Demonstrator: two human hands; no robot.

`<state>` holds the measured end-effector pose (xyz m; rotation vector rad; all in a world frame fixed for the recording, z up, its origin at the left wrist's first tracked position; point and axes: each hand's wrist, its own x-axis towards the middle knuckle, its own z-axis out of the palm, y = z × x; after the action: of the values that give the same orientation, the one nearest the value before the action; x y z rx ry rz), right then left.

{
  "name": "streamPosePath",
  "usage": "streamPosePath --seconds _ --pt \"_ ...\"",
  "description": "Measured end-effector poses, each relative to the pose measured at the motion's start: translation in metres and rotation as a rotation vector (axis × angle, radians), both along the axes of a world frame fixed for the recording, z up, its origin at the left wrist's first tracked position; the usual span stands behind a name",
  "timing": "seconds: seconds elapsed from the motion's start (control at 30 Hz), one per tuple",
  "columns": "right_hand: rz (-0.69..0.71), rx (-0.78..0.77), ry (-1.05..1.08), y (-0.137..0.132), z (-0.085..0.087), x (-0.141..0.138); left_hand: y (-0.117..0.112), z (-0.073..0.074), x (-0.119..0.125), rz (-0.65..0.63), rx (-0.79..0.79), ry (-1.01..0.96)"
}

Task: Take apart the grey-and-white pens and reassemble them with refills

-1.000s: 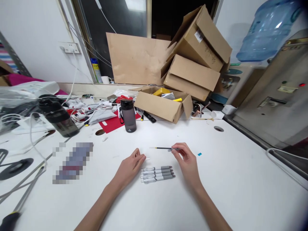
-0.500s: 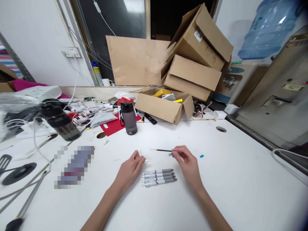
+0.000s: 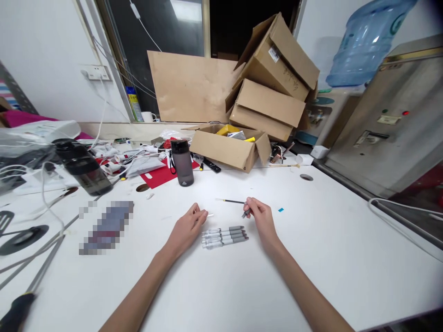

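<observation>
My left hand [image 3: 187, 230] rests on the white table, its fingers closed on a small whitish piece [image 3: 211, 215] whose tip pokes out to the right; its kind is hidden. In my right hand [image 3: 259, 216] is a short grey pen barrel part [image 3: 246, 213], tilted downward between the fingers. A black ink refill [image 3: 232, 201] with a pale left end reaches these same fingertips; whether they grip it I cannot tell. Several click pens [image 3: 224, 237], clear with grey grips, lie side by side between my hands.
A small blue piece [image 3: 280, 210] lies right of my right hand. Behind stand a dark water bottle [image 3: 182, 166] and an open cardboard box [image 3: 221, 150]. To the left are another bottle [image 3: 85, 168], cables and a blurred-out object [image 3: 109, 228]. A metal cabinet [image 3: 391, 106] stands right.
The grey barrel part in my right hand has turned from nearly level to pointing down. The whole view has shifted slightly. My left hand keeps its hold.
</observation>
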<state>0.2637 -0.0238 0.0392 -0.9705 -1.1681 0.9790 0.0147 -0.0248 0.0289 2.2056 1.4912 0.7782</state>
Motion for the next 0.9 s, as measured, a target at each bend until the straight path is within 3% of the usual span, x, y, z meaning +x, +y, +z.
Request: streamPosePath --seconds 0.43,0.9 --pt "-0.046 -0.022 -0.024 0.0029 -0.0063 0.0017 0.0002 0.0009 -0.0022 -0.013 -0.002 0.000" --pt "0.004 0.101 -0.158 0.0088 -0.0104 0.0038 -0.0003 0.0009 -0.0004 -0.014 0.013 0.007"
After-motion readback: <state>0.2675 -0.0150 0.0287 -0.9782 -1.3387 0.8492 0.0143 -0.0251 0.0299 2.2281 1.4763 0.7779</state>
